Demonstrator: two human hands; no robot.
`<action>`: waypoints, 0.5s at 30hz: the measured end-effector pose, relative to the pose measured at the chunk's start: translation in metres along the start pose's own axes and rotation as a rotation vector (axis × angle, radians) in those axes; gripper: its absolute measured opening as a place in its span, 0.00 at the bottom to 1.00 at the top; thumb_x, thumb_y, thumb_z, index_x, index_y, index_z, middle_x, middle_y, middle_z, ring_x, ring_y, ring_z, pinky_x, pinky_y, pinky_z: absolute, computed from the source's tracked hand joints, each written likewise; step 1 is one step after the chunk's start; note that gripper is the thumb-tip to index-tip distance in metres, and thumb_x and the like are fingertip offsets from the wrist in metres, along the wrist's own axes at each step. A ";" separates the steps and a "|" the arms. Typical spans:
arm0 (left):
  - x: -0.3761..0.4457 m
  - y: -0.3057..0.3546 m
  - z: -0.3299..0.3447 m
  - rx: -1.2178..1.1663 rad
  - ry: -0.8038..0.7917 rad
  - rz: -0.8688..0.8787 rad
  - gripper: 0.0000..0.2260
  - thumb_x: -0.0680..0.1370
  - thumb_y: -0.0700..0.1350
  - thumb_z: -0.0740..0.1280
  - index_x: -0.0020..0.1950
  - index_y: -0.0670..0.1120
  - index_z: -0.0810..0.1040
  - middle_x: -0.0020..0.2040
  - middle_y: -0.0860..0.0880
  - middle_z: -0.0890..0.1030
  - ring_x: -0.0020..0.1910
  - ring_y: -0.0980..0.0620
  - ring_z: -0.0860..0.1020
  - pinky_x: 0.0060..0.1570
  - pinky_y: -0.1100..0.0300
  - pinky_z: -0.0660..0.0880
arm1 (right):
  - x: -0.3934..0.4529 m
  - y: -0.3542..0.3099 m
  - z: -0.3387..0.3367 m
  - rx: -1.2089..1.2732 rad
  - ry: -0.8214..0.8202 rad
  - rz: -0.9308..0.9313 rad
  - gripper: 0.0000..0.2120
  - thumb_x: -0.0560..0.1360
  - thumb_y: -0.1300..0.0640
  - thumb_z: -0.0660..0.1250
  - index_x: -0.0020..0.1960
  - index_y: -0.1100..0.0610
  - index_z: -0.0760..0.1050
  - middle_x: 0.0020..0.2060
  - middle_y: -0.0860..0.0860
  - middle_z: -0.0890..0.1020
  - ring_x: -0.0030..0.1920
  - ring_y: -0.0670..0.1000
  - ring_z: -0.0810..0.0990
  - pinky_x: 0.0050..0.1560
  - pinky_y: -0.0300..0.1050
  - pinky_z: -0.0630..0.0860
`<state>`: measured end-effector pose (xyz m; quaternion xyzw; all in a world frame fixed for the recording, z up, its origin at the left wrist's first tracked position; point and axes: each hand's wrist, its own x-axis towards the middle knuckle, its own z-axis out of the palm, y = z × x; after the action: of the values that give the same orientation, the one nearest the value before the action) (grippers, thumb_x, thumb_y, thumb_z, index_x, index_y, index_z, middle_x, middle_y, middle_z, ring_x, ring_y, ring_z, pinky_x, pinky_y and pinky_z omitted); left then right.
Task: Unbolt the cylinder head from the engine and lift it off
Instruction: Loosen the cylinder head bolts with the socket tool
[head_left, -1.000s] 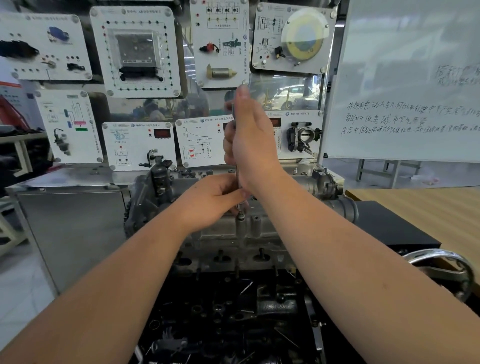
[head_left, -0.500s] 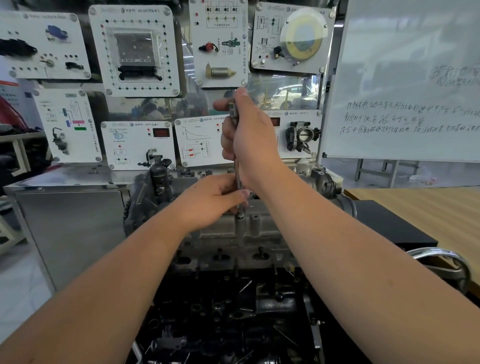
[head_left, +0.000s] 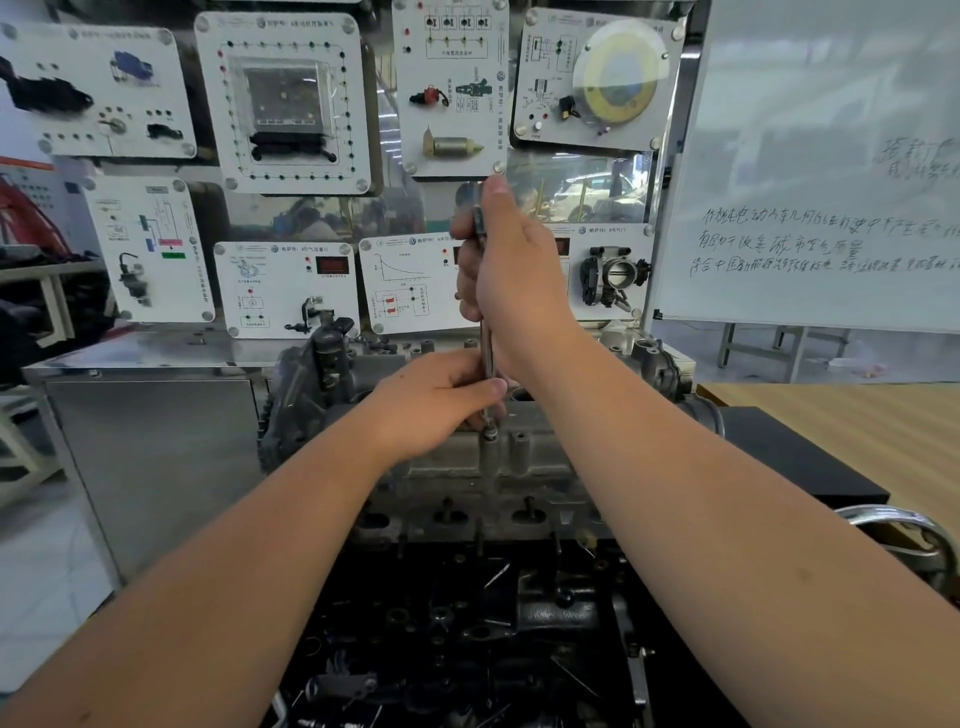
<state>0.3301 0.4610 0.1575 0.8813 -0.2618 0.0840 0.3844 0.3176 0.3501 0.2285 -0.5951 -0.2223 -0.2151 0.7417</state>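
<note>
The grey aluminium cylinder head (head_left: 467, 467) sits on the black engine block (head_left: 467, 623) in the middle of the view. A slim metal wrench (head_left: 487, 358) stands upright, its socket end on a bolt (head_left: 489, 434) on the head's top. My right hand (head_left: 509, 280) grips the upper handle of the wrench, thumb pointing up. My left hand (head_left: 436, 400) holds the lower shaft just above the bolt, steadying it. Much of the tool is hidden by both hands.
A board of white training panels (head_left: 291, 104) stands right behind the engine. A whiteboard (head_left: 831, 156) stands at the right above a wooden table (head_left: 857, 426). A steel cabinet (head_left: 145, 467) is at the left, a chrome handle (head_left: 904, 530) at the right.
My right hand's fingers have shifted slightly on the wrench handle; the hand and tool stay upright on the same bolt. My left hand has not moved.
</note>
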 end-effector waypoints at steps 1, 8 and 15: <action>0.000 -0.001 -0.001 -0.007 -0.002 0.002 0.08 0.82 0.53 0.64 0.54 0.54 0.82 0.46 0.59 0.86 0.44 0.59 0.84 0.59 0.45 0.79 | 0.001 0.000 0.001 -0.003 0.005 0.016 0.24 0.86 0.45 0.53 0.36 0.54 0.72 0.22 0.45 0.65 0.23 0.47 0.60 0.27 0.42 0.58; -0.001 0.003 0.002 0.049 0.053 0.005 0.27 0.69 0.70 0.61 0.50 0.49 0.81 0.44 0.51 0.86 0.46 0.46 0.84 0.55 0.39 0.79 | 0.002 0.006 -0.004 -0.006 0.077 -0.034 0.17 0.84 0.42 0.58 0.44 0.54 0.67 0.27 0.47 0.67 0.26 0.47 0.62 0.25 0.40 0.61; 0.000 0.002 0.003 0.064 0.085 0.007 0.19 0.71 0.69 0.62 0.48 0.57 0.79 0.43 0.55 0.85 0.45 0.52 0.83 0.55 0.41 0.78 | 0.002 0.000 0.001 -0.030 0.003 -0.032 0.20 0.86 0.48 0.55 0.42 0.56 0.77 0.26 0.47 0.71 0.26 0.46 0.66 0.29 0.44 0.63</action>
<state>0.3291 0.4580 0.1569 0.8878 -0.2457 0.1311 0.3663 0.3190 0.3505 0.2297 -0.6022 -0.2274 -0.2310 0.7296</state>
